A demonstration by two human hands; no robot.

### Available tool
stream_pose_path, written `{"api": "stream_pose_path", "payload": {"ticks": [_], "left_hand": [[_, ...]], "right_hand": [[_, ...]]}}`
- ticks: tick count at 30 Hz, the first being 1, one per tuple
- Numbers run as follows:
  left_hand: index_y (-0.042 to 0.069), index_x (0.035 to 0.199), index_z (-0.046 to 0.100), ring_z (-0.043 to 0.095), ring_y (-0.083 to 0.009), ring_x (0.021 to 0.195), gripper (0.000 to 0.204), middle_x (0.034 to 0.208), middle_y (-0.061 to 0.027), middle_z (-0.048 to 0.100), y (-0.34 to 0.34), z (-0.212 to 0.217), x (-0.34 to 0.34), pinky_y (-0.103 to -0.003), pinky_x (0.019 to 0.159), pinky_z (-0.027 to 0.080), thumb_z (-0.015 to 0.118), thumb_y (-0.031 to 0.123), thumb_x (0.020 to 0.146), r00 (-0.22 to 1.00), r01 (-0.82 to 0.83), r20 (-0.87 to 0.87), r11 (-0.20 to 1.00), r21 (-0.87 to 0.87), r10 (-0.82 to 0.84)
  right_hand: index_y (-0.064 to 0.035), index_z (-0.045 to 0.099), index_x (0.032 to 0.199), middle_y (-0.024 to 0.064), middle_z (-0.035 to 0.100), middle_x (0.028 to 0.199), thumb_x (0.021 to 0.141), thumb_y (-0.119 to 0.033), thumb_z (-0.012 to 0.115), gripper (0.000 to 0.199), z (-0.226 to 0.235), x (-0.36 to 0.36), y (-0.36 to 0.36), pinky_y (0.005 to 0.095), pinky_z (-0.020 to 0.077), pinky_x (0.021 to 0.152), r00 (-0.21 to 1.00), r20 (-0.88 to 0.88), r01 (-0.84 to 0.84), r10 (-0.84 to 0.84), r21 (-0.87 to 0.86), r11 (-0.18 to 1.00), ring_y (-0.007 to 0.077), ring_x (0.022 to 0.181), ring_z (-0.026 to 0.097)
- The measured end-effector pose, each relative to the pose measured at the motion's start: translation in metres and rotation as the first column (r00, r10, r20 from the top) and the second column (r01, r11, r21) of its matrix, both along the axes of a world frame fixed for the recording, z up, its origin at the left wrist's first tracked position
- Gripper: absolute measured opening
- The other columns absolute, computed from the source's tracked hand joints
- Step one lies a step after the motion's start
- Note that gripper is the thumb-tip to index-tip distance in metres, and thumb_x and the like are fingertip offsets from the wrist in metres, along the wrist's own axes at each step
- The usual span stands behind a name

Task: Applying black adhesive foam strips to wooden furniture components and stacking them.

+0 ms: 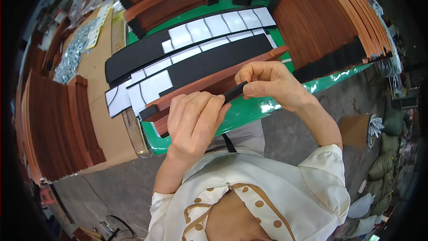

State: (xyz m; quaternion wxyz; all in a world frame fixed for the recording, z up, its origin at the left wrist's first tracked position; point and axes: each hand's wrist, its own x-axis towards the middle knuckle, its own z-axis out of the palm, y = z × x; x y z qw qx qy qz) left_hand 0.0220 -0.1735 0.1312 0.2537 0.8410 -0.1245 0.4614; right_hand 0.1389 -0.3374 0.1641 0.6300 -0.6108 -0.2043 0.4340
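A reddish-brown wooden board (214, 76) stands on edge in front of me, with a black strip piece (149, 112) on its left end. My left hand (194, 118) is closed over the board's near side, its fingertips at a short black strip (235, 92). The strip's other end is pinched between the thumb and fingers of my right hand (274, 85). Beyond the board lie black sheets (218, 60) and white-backed strips (214, 27), overlapping in rows. My left hand hides part of the board.
The green-covered table (232, 118) carries a stack of brown boards (318, 22) at the right and more boards (174, 2) at the back. A cardboard-topped surface (107, 120) at the left holds boards (55, 125) and a bag of metal parts (78, 49). A brown bin (353, 130) stands on the floor.
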Motion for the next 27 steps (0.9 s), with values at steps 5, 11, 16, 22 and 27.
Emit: {"api": "stream_pose_path", "payload": {"ticks": [5,11,16,22,27], "left_hand": [[-0.002,0.086,0.061,0.057,-0.0235,0.067,0.031,0.078,-0.0108,0.059,-0.019,-0.008,0.013,-0.031,0.056,0.044,0.077,-0.004,0.060,0.994,0.105,-0.051,0.991,0.088,-0.101],[-0.003,0.086,0.060,0.056,-0.0244,0.066,0.031,0.078,-0.0113,0.059,-0.043,-0.015,0.039,-0.032,0.056,0.044,0.075,-0.004,0.060,0.981,0.158,-0.124,0.986,0.062,-0.149],[-0.001,0.086,0.060,0.056,-0.0244,0.067,0.028,0.080,-0.0109,0.060,-0.066,-0.015,0.059,-0.033,0.059,0.044,0.074,-0.002,0.061,0.961,0.216,-0.180,0.976,0.012,-0.210],[0.001,0.104,0.057,0.056,-0.0232,0.074,0.049,0.085,-0.0080,0.059,-0.076,-0.010,0.078,-0.035,0.067,0.039,0.076,0.020,0.063,0.926,0.260,-0.274,0.965,-0.043,-0.262],[0.007,0.104,0.061,0.056,-0.0219,0.085,0.045,0.091,-0.0050,0.061,-0.075,-0.019,0.109,-0.034,0.077,0.038,0.077,0.023,0.066,0.937,-0.019,-0.345,0.996,0.085,0.048]], "right_hand": [[-0.0020,0.062,0.101,0.0036,0.061,0.097,0.080,-0.011,0.069,0.024,-0.021,0.006,-0.044,0.0211,0.0467,0.074,0.998,-0.017,0.066,-0.066,-0.008,0.998,0.0078,0.082,0.058],[-0.0057,0.062,0.110,0.0054,0.061,0.103,0.074,-0.005,0.070,0.037,-0.032,0.008,-0.078,0.0263,0.0485,0.075,0.673,0.687,0.266,-0.276,0.124,0.956,0.0148,0.085,0.057],[-0.0094,0.067,0.095,0.0008,0.062,0.092,0.061,-0.008,0.075,0.035,-0.029,0.014,-0.080,0.0283,0.0509,0.063,0.009,0.997,0.191,-0.071,0.068,0.979,0.0185,0.079,0.056],[-0.0107,0.068,0.089,-0.0007,0.062,0.088,0.061,-0.008,0.075,0.029,-0.032,0.041,-0.098,0.0305,0.0512,0.064,-0.040,0.996,0.240,-0.084,0.091,0.966,0.0197,0.080,0.057],[-0.0105,0.069,0.091,0.0007,0.063,0.088,0.070,-0.013,0.071,0.022,-0.041,0.086,-0.103,0.0342,0.0476,0.075,0.070,0.995,0.294,-0.077,0.053,0.954,0.0212,0.088,0.056]]}}
